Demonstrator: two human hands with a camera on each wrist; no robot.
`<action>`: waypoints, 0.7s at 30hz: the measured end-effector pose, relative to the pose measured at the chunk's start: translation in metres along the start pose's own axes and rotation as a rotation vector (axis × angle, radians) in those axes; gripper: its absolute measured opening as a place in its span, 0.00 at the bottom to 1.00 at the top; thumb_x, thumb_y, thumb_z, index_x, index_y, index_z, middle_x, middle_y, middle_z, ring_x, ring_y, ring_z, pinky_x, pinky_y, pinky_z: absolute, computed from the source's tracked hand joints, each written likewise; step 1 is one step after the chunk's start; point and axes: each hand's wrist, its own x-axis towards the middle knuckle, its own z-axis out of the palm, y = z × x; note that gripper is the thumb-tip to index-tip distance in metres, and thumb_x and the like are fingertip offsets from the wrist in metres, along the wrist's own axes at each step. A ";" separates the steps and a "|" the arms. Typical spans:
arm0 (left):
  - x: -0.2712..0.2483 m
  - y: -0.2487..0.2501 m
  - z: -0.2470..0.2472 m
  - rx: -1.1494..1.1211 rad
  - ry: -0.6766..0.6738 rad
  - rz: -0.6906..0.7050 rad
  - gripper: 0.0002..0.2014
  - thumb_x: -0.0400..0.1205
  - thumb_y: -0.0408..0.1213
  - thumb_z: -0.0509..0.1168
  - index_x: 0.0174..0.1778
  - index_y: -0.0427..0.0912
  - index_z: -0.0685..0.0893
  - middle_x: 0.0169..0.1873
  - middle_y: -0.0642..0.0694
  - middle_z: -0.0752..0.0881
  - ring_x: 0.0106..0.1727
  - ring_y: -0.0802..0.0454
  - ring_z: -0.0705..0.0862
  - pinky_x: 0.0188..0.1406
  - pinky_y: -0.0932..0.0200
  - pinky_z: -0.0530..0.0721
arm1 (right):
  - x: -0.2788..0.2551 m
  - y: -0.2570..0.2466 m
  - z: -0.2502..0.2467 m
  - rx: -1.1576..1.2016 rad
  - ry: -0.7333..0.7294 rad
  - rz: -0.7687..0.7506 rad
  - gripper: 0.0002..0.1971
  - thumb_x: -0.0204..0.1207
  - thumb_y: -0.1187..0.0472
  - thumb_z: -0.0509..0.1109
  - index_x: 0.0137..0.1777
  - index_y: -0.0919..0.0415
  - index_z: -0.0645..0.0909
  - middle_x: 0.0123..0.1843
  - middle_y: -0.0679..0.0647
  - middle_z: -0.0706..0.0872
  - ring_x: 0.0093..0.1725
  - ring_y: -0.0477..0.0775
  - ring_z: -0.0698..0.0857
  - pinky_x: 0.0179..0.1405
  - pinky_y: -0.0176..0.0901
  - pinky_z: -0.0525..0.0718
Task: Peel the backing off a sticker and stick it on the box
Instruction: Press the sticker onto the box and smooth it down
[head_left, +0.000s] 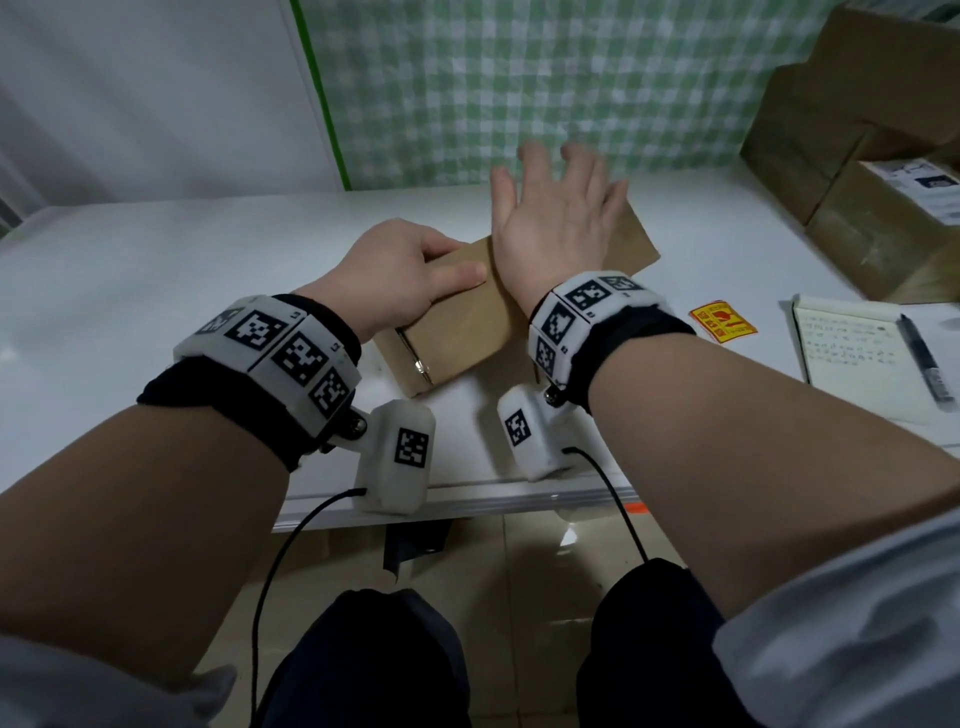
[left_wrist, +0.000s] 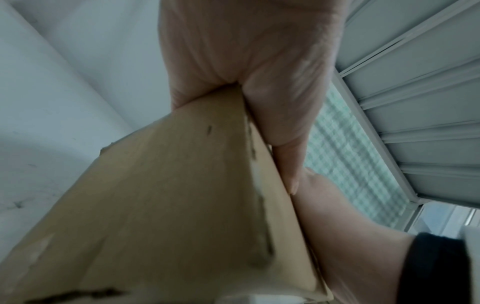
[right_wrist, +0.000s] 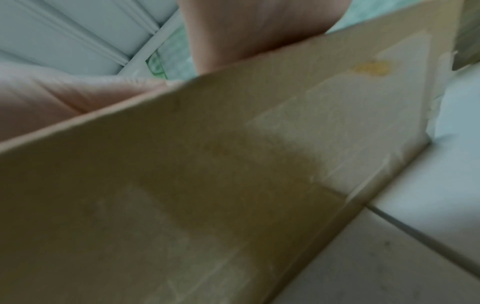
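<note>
A flat brown cardboard box (head_left: 467, 317) lies at an angle on the white table (head_left: 130, 291). My left hand (head_left: 410, 270) grips its near left edge, thumb on top and fingers round the side; the left wrist view shows the box (left_wrist: 168, 205) clamped in that hand (left_wrist: 246, 72). My right hand (head_left: 561, 208) hovers over the box's far right part with fingers spread and straight, holding nothing; it is blurred. In the right wrist view the box side (right_wrist: 207, 185) fills the frame. A yellow and red sticker (head_left: 722, 322) lies on the table right of the box.
Several larger cardboard boxes (head_left: 857, 156) are stacked at the back right. An open notebook (head_left: 857, 358) with a black pen (head_left: 927, 358) on it lies at the right edge. A green checked cloth (head_left: 519, 78) hangs behind the table.
</note>
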 end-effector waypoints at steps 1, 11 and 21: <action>0.000 0.000 0.000 0.000 -0.002 -0.001 0.16 0.76 0.48 0.68 0.58 0.46 0.88 0.52 0.47 0.90 0.53 0.50 0.86 0.59 0.50 0.83 | -0.002 0.000 0.000 0.010 -0.005 -0.002 0.25 0.81 0.44 0.49 0.73 0.51 0.72 0.76 0.61 0.70 0.79 0.62 0.63 0.79 0.66 0.52; -0.004 0.003 0.000 -0.020 -0.001 -0.026 0.17 0.76 0.48 0.69 0.58 0.48 0.87 0.49 0.49 0.89 0.49 0.53 0.85 0.55 0.56 0.83 | -0.018 0.015 -0.005 0.050 -0.067 -0.004 0.25 0.81 0.44 0.48 0.75 0.48 0.69 0.79 0.60 0.67 0.81 0.61 0.59 0.80 0.65 0.47; 0.000 0.001 -0.003 -0.019 -0.020 -0.051 0.17 0.76 0.50 0.68 0.59 0.50 0.87 0.48 0.50 0.89 0.47 0.54 0.85 0.51 0.60 0.82 | -0.011 0.033 -0.008 0.045 -0.089 0.036 0.25 0.82 0.45 0.46 0.76 0.50 0.67 0.80 0.62 0.65 0.81 0.62 0.58 0.79 0.67 0.49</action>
